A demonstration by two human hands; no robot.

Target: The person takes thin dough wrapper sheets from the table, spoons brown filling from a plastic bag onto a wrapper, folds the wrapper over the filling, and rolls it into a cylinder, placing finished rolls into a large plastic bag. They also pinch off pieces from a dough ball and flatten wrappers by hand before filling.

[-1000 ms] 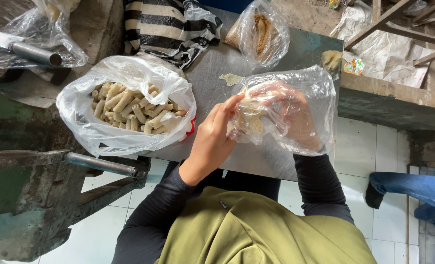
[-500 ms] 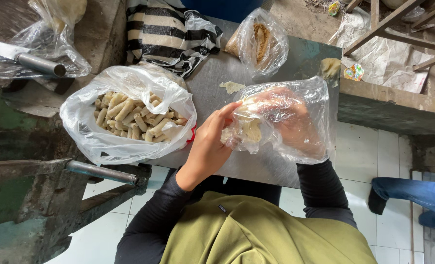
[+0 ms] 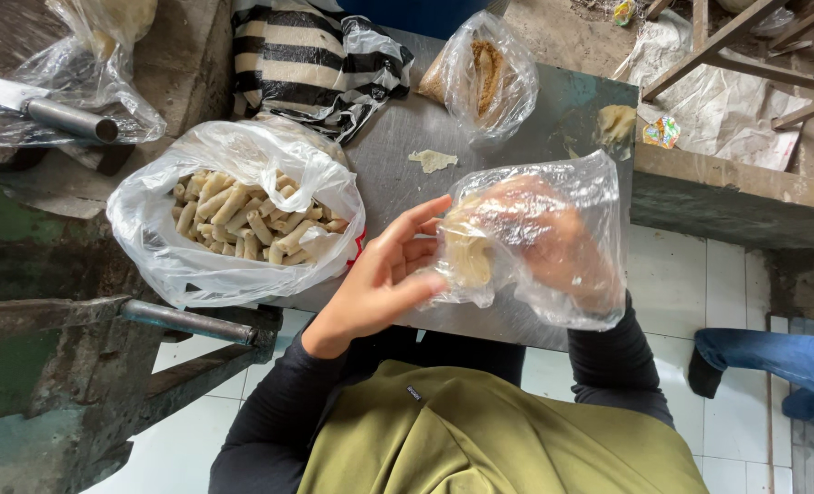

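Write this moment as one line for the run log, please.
left hand: outside small clear bag, touching it | right hand: inside bag, holding pale rolls | large bag of rolls: open on metal table

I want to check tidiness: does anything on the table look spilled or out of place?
Yes, a little. A pale dough scrap lies loose on the metal table, outside every bag, and a larger dough lump sits at the far edge. The big bag of rolls overhangs the near edge.
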